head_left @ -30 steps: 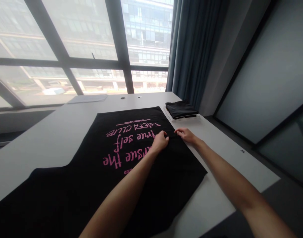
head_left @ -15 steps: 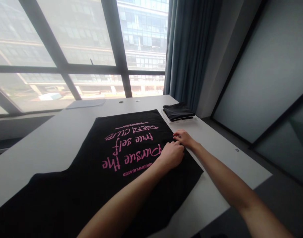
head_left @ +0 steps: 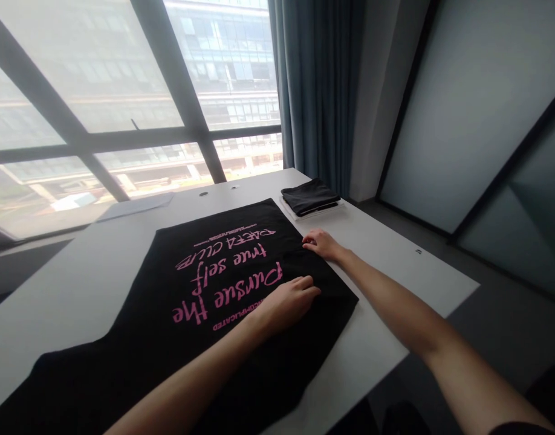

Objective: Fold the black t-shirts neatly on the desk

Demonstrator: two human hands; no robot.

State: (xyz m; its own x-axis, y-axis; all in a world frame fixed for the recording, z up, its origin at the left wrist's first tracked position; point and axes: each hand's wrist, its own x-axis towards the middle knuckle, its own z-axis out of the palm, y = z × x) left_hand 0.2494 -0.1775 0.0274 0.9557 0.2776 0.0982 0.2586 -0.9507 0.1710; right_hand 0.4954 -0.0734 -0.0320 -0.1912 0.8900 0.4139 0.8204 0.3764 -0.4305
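Observation:
A black shirt with pink lettering, upside down to me, is spread over the white table. My left hand lies over the lettering with its fingers curled together, their tips low on the cloth; what they hold, if anything, is hidden. At the right edge of the shirt, my right hand has thumb and fingers pinched on the black cloth. The two hands are a little apart.
Folded dark cloth lies on something white and flat at the table's far right. A pale sheet is at the far left. Windows, a blue-grey curtain and frosted panels stand beyond the table.
My left hand has moved back toward me along the shirt, away from my right hand, which stays by the shirt's right edge. The view has shifted to the right.

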